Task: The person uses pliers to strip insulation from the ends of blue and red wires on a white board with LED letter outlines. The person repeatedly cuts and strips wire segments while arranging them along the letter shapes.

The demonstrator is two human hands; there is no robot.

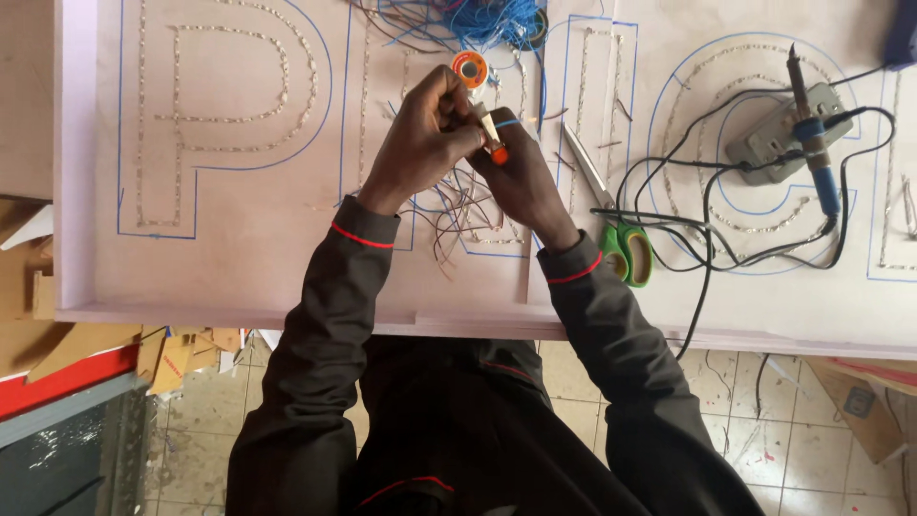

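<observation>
Fingers (457, 122) of both hands hide most of an orange-tipped tool (496, 143).

A single head-worn camera is looking almost straight down over the person's chest and sleeves onto the desk (239, 239). The person's body is filling the lower middle of the frame, with the desk's near edge crossing the picture just above it and tiled floor (812, 440) showing beneath at both sides. The view is sitting close, at arm's length: the left hand (420, 143) and right hand (521, 172) are meeting just above centre. The desk is running off the top, left and right edges, so its far side is lying out of view. At right, the scissors (611, 220) and soldering iron (814, 139) are falling inside the frame.
</observation>
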